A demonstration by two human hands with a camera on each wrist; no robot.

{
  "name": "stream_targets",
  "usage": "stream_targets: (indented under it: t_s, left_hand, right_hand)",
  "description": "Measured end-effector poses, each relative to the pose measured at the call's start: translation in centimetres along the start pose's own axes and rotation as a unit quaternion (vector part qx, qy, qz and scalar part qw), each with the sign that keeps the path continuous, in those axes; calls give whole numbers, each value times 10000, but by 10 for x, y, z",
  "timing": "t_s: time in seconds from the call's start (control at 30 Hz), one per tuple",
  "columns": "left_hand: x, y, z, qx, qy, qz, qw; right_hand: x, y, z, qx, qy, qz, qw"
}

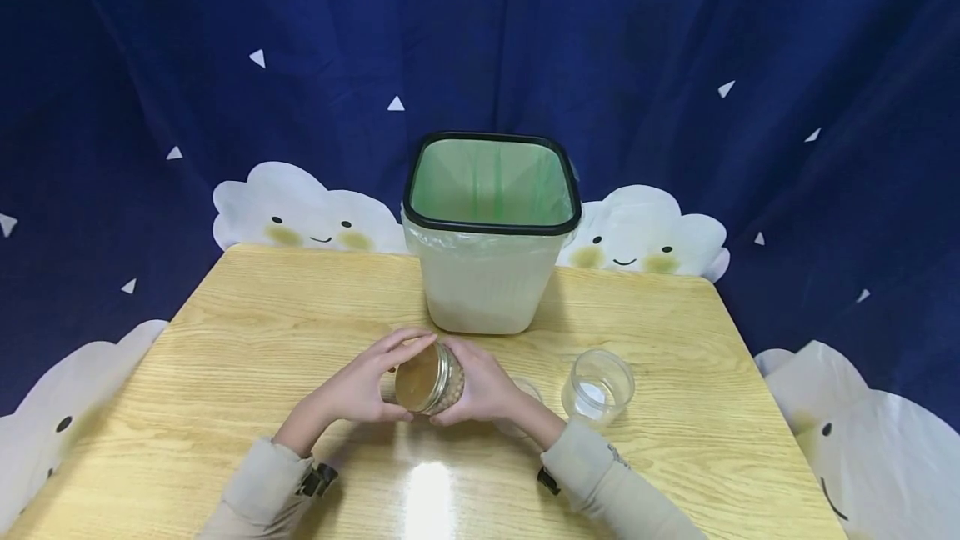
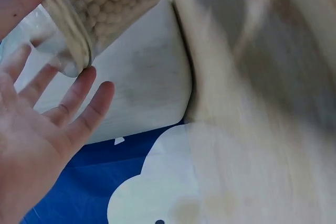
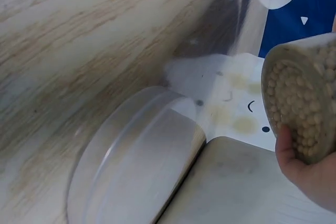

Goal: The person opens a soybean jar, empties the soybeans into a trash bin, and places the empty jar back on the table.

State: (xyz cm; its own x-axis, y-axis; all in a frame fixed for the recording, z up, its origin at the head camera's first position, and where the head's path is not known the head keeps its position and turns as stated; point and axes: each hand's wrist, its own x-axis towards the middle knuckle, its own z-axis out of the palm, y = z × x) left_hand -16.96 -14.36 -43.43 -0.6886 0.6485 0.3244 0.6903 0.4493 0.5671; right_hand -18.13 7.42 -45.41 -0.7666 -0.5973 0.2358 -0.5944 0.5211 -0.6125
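A clear jar (image 1: 451, 382) of small round beige balls is held up in front of the bin, tilted on its side, with its gold lid (image 1: 417, 379) facing left. My left hand (image 1: 371, 386) reaches round the lid, thumb below and fingers above. In the left wrist view, the fingertips touch the lid's rim (image 2: 79, 40). My right hand (image 1: 480, 382) grips the jar's body near its base. The right wrist view shows the jar's bottom (image 3: 294, 106) with a finger across its edge.
A white waste bin (image 1: 487, 282) with a black rim and a bag liner stands at the table's back. To the right is a clear plastic cup (image 1: 597, 387). A clear round piece (image 1: 527, 388) lies partly under my right forearm. Both stand on the wooden table (image 1: 300, 298).
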Motion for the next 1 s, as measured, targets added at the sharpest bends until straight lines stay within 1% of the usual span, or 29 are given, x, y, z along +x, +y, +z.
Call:
stream_targets:
  t_s: [0.1,0.23,0.33,0.43,0.57,0.67,0.77,0.9,0.97,1.0]
  left_hand:
    - [1,0,-2,61,-76,15,10000]
    - [2,-2,-1,123,59,154,9998]
    - [2,-2,0,94,141,157,9997]
    - [2,-3,2,5,218,-69,9997]
    - [1,-2,4,-67,387,-496,9980]
    - [0,0,4,-46,531,-774,9956]
    - [1,2,6,-56,711,-1098,9914]
    - [3,7,7,154,869,-1506,9846]
    - [3,11,6,342,825,-1629,9826]
    - [3,12,6,437,779,-1643,9824]
  right_hand:
    - [0,1,1,-41,-44,-139,9999]
    - [-1,1,3,52,1,-173,9998]
    - [-2,2,5,79,81,-173,9998]
    - [-2,2,7,-30,235,-223,9995]
    - [-1,0,9,-242,434,-193,9986]
    - [-1,-2,10,-399,501,-166,9978]
    - [-1,-4,11,-518,558,-206,9969]
    - [-1,-5,12,-473,601,-189,9969]
    - [-1,-5,12,-345,570,-167,9976]
    - [-2,-5,13,-249,534,-145,9982]
